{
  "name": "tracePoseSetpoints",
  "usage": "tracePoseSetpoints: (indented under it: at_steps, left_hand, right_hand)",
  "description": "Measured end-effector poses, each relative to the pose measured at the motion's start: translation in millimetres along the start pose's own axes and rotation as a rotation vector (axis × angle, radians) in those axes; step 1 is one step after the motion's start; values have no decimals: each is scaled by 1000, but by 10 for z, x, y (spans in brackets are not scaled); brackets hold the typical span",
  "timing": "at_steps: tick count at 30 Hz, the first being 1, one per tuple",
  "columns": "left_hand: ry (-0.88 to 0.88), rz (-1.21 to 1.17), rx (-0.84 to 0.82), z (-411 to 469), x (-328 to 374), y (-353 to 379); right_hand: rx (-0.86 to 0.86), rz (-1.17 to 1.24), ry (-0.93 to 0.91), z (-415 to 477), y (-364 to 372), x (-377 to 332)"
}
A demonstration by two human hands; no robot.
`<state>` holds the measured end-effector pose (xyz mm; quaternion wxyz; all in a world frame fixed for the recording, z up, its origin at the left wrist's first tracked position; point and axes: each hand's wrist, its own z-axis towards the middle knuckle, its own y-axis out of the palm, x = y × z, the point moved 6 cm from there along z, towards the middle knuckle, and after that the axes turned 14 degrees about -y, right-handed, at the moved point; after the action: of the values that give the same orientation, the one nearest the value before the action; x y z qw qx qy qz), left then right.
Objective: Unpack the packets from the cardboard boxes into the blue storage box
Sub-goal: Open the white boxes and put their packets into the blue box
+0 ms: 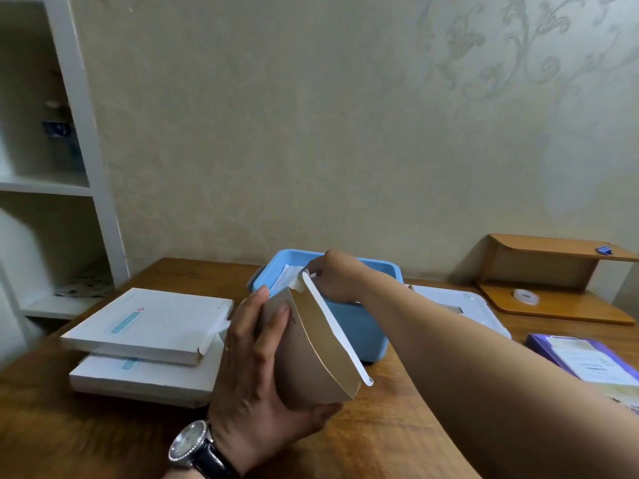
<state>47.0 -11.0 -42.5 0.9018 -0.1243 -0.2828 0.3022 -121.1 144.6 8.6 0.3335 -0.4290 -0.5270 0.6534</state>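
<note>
Brown cardboard box (311, 340), white-edged, sits gripped in the left hand (256, 385), right hand (335, 274) pinching its top corner.

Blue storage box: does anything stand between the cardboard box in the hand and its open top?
Nothing visible does. The left hand tilts the cardboard box with its open end at the rim of the blue storage box; the right hand pinches the white flap there.

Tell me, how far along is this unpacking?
Done: white packets already lie in the blue storage box. In hand: the left hand holds an opened cardboard box tilted, and the right hand pinches its top end. Left: two stacked white boxes wait on the table.
</note>
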Motion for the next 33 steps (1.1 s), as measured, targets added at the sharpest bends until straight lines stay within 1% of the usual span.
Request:
tracePoseSetpoints:
  at_steps: [2,3,4,6,7,8,9,11,12,13,14,16,18,21,26,30,33]
  left_hand:
    - [-18,10,-12,-4,-16,-3]
    - [-29,18,-17,-5,-28,-6]
    - [-36,27,-20,-10,-38,-10]
    - [-35,48,-7,-17,-40,-12]
    - [-35,71,3,-20,-34,-10]
    - [-39,100,8,-18,-26,-8]
    - [-44,125,4,-13,-14,2]
    - [-41,156,-32,-2,28,35]
    - [-29,171,-64,4,56,58]
    - [-12,191,-109,12,85,91]
    - [2,216,-166,18,116,129]
    - [-1,262,-292,24,166,211]
    - [8,292,-369,13,242,270]
    - [50,328,-424,-28,363,320]
    - [10,361,-542,-135,418,344]
    - [9,408,-566,-199,451,340]
    - [26,438,-580,-247,470,319]
  right_hand:
    - [51,35,-1,-23,-22,15]
    - [131,84,-5,-74,-74,19]
    - [259,148,-8,-170,-156,6]
    - [602,297,-14,-544,-332,-27]
    - [735,383,-21,-797,-392,-60]
    - [794,496,-34,-1045,-411,-93]
    - [775,630,-54,-1283,-385,-135]
    - [582,907,-106,-1683,-220,-270]
    - [491,968,-114,-1832,-128,-320]
    - [443,976,-100,-1949,-41,-327]
    - [439,967,-75,-2036,33,-301]
    - [499,935,-20,-2161,136,-211]
    - [550,933,20,-2256,217,-104]
    - [553,983,46,-2354,331,-7]
    - [530,978,67,-2452,430,41]
    - [528,1009,83,-2483,516,46]
    - [486,1011,107,-2499,582,41]
